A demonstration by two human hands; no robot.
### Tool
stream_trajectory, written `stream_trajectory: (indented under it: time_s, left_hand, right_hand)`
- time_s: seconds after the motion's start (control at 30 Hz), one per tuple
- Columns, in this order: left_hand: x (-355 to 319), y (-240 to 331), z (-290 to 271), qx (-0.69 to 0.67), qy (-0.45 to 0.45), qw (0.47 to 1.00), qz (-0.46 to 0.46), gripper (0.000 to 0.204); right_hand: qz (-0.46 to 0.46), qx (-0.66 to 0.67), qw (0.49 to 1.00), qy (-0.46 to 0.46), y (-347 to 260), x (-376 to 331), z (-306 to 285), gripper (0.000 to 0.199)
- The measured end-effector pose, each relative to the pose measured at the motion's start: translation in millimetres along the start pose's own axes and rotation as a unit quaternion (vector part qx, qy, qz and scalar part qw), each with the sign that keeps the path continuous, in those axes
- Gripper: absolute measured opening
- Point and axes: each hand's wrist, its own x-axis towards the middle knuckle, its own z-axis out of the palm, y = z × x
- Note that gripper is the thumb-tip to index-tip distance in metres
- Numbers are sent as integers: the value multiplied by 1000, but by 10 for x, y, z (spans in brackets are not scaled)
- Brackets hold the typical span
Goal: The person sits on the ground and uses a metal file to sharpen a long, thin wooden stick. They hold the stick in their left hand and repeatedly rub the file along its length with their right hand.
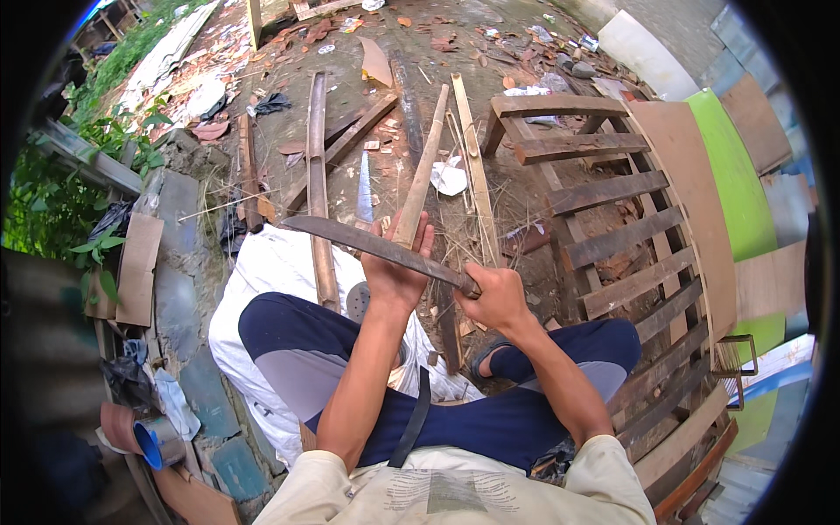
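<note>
My right hand (494, 300) is closed round the handle end of a machete (350, 238). Its long dark blade points left, crossing over my left palm. In my left hand (390, 282), turned palm up, lies the near end of a split bamboo strip (427, 166) that stretches away from me. The blade crosses the strip close to that end; whether the edge touches it I cannot tell. Left of the strip lies a handsaw (365, 188), only its pale blade showing. A longer bamboo half (318, 175) and another bamboo piece (472, 157) lie on either side.
A slatted wooden frame (615, 201) runs along my right. White sheeting (249, 262) lies under my left leg. To the left stands a low block wall (175, 254) beside green plants (44, 188). Dry leaves and litter cover the ground ahead.
</note>
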Motion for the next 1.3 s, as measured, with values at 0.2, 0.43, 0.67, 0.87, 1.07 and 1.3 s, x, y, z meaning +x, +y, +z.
stream_trajectory:
  time_s: [0.2,0.43,0.67,0.87,1.07,1.3]
  left_hand:
    - [536,110,-438,-10,-7,995,-96,39]
    - [553,26,-307,-17,16,990,-137,39]
    - [666,67,-389,-50,-30,976,-209,38]
    - [635,-12,-360,-124,-81,965,-218,41]
    - [599,-39,-351,-161,-83,961,-209,43]
    - [597,-47,-382,-175,-86,958,-211,46]
  right_hand:
    - [-10,-5,1000,-22,14,-8,39,30]
    - [-13,-22,999,-37,66,-34,80,31]
    - [-36,-27,998,-52,135,-73,152,30]
    - [-50,6,997,-55,51,-76,155,29]
    - [-64,33,996,-49,20,-81,174,28]
    - [-49,45,996,-55,27,-58,186,30]
